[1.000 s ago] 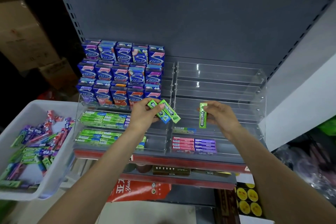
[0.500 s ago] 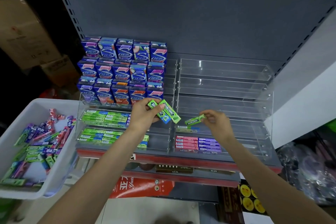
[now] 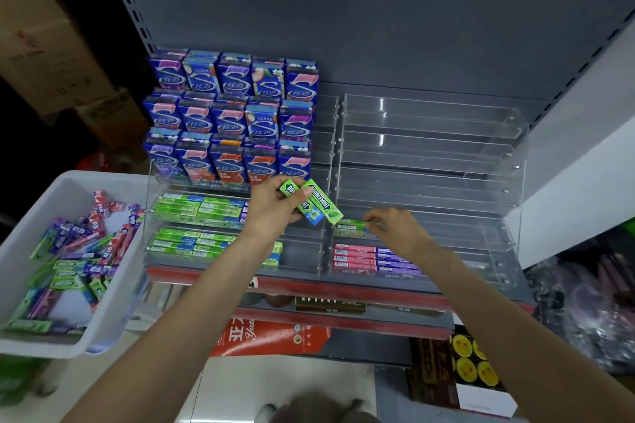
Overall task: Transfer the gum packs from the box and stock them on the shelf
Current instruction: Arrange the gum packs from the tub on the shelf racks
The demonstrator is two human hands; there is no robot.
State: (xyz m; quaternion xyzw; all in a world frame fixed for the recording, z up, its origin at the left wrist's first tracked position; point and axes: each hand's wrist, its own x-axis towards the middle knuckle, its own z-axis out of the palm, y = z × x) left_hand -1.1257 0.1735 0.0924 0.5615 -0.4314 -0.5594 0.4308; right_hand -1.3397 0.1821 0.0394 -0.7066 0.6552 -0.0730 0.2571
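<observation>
The right hand (image 3: 395,230), which a second ago held a green gum pack (image 3: 350,226) upright, has laid it flat in the right rack (image 3: 446,216) and still pinches it, while the left hand (image 3: 275,208) grips spare packs (image 3: 318,204) to stock next.

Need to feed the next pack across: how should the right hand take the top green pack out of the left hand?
Pinch the free lower end of the top green pack from the right. The left hand grips its upper end; that lower end juts out toward the right hand.
</observation>
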